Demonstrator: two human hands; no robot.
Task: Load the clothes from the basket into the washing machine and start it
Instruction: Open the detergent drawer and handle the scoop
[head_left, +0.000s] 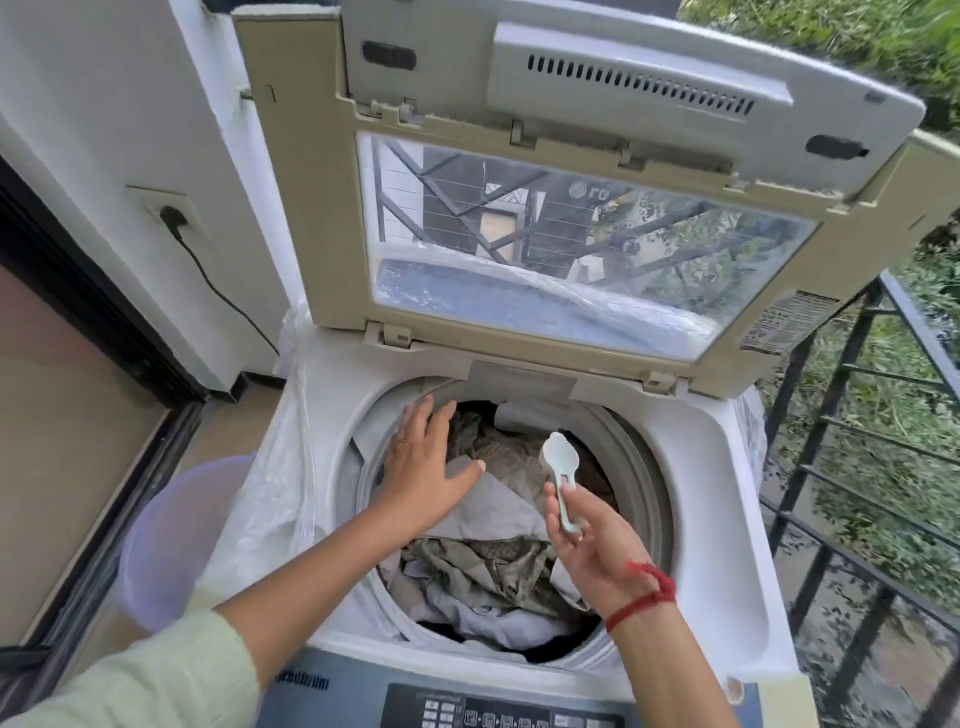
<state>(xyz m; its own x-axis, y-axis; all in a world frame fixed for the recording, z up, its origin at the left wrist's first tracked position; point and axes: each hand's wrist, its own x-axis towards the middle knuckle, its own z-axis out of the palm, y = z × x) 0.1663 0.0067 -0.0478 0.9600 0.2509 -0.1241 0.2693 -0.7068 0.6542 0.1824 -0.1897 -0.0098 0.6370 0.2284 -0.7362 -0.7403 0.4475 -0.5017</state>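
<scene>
Clothes (483, 566) lie in the washing machine (717, 519); basket (166, 535) stands left.

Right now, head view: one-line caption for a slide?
Left hand spread flat over clothes in the open washing machine; right hand holds a pale scoop above them.

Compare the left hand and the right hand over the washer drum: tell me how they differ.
The left hand is spread flat, palm down, holding nothing; the right hand pinches a pale scoop by its handle. The right wrist wears a red thread; the left wrist is bare. Both are over the clothes in the drum.
</scene>
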